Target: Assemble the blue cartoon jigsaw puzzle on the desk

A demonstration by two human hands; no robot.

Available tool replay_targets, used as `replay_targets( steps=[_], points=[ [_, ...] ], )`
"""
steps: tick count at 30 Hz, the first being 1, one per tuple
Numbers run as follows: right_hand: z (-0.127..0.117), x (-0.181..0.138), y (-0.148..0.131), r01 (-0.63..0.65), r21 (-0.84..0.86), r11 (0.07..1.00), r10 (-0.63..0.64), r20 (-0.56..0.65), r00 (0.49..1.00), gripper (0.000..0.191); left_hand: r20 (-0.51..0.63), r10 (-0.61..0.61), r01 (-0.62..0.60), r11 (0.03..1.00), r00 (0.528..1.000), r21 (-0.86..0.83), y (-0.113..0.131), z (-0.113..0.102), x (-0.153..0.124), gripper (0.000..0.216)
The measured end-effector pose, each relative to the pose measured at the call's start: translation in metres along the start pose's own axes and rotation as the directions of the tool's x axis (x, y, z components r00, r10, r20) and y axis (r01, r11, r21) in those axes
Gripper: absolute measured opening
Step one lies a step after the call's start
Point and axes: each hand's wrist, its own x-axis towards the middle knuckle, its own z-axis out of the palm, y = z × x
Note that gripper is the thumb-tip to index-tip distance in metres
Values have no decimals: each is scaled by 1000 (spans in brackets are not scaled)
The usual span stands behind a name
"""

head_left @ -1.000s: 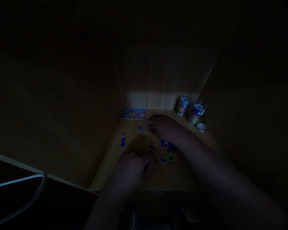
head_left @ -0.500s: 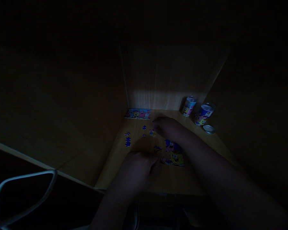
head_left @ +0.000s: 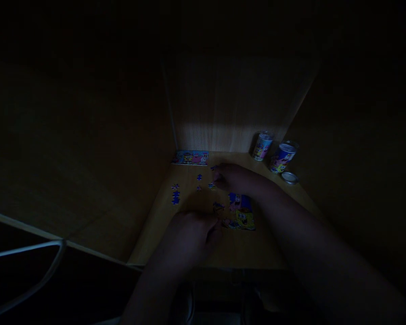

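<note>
In dim light, my right hand (head_left: 232,178) is over the far middle of the wooden surface, its fingers bent and closed at a small blue puzzle piece (head_left: 213,168). Close under its thumb lies a colourful piece (head_left: 211,186). My left hand (head_left: 194,230) is closed nearer to me, fingertips at the left edge of a partly joined cartoon puzzle (head_left: 244,217); what its fingers hold, if anything, is hidden. A dark joined fragment (head_left: 218,207) lies just beyond that hand. Further loose pieces include a blue one (head_left: 199,177) and a small one (head_left: 199,188).
Several blue pieces (head_left: 176,197) lie at the left. A cartoon picture strip (head_left: 191,158) is by the back wall. Two printed cans (head_left: 263,146) (head_left: 283,157) and a round lid (head_left: 290,178) stand at the back right. Wooden panels enclose the surface; a white cable (head_left: 27,289) hangs lower left.
The whole view has shifted slightly, so everything appears a little further left and higher. Both hands stay in nearly the same places over the puzzle pieces.
</note>
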Motion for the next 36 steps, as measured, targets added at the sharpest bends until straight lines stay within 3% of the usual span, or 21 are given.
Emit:
replay_targets(
  steps=[9,18,25,31,36],
  points=[
    [1,3,5,-10,126,992,11,-4,1000,9,-6,-3,3,1000,1000,-6,0,0,0,28],
    [-1,6,13,-25,401,916,67,-92,993,15,-16,5,-5,1000,1000,10,-2,2,0,29],
    [-2,9,7,-53,662,748,119,-54,991,8,-22,-3,3,1000,1000,2,-1,1,1,31],
    [-7,2,6,-161,934,319,157,115,981,14,-28,12,-12,1000,1000,-8,-2,2,1,32],
    [-12,1,5,-185,907,378,226,103,969,10,-37,11,-11,1000,999,14,-2,2,1,31]
  ],
)
